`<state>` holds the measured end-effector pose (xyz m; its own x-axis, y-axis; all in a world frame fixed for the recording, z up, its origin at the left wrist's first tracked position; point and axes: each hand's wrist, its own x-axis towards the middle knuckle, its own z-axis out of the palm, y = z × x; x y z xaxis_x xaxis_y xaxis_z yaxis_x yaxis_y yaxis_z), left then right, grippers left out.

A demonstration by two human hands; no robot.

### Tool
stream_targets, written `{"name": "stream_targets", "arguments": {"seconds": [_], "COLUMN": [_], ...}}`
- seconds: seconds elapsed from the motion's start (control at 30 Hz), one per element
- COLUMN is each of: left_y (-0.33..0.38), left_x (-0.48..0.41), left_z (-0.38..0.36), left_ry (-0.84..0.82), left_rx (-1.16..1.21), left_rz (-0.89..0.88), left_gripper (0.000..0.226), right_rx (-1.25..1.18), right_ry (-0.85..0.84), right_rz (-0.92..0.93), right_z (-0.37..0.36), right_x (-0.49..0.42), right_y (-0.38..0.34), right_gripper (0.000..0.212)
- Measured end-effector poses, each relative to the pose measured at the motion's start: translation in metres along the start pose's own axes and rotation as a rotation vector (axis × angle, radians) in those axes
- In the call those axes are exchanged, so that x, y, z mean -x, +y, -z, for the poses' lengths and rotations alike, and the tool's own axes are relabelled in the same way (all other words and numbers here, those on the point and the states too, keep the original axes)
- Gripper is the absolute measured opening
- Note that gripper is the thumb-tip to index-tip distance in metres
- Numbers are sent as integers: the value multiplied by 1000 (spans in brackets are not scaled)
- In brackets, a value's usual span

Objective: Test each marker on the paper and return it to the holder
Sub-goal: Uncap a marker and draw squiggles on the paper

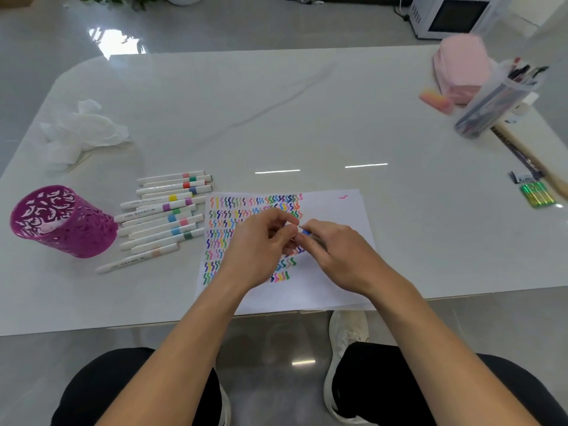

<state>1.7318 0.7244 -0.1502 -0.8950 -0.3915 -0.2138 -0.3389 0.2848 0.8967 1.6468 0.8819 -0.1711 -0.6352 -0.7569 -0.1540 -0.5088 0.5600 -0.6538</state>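
Over the paper (pixel 333 216), my left hand (pixel 261 244) and right hand (pixel 333 252) meet on one blue-banded marker (pixel 305 232), each pinching it with curled fingers, just above the coloured squiggles. Left of the sheet lie the other markers (pixel 163 216), the purple holder (pixel 61 221) beyond them.

We see a glossy, marble-look counter (pixel 276 112), matt white paper (pixel 332 272), a perforated magenta plastic holder (pixel 61 222), smooth plastic markers (pixel 166 207), crumpled tissue (pixel 83 127) and a wooden handle (pixel 534 161).
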Motion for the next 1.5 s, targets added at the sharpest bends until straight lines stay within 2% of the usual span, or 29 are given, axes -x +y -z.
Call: {"name": "stream_targets", "arguments": {"seconds": [0.17, 0.37, 0.57, 0.87, 0.97, 1.1, 1.2, 1.27, 1.4, 1.5], "left_y": [1, 0, -4, -6, -5, -9, -12, -14, -19, -26], "left_x": [-5, -6, -6, -6, -5, -9, -12, -13, -15, -17], "left_z": [-7, -8, -9, -9, -12, -11, -9, -10, -14, -14], "left_ry": [-3, 101, 123, 202, 244, 322, 347, 341, 325, 312], "left_rx": [5, 73, 97, 73, 56, -39, -125, -223, -372, -436], "left_rz": [9, -16, -10, -15, -32, -16, 4, -20, -78, -91], "left_gripper": [9, 10, 11, 10, 9, 8, 11, 12, 11, 11], "right_rx": [6, 6, 65, 54, -11, -232, -353, -446, -771, -819], "right_ry": [17, 119, 158, 194, 160, 188, 243, 291, 321, 340], "right_rz": [24, 66, 70, -14, -72, -163, -192, -191, -199, -183], "right_z": [-2, -2, -5, -8, -7, -2, 1, 1, 2, 1], "right_x": [0, -2, -5, -6, -8, -8, -10, -13, -17, -19], "right_y": [7, 2, 1, 1, 0, 8, 12, 13, 15, 17], "right_gripper": [15, 27, 22, 30, 29, 11, 21, 21, 30, 38]}}
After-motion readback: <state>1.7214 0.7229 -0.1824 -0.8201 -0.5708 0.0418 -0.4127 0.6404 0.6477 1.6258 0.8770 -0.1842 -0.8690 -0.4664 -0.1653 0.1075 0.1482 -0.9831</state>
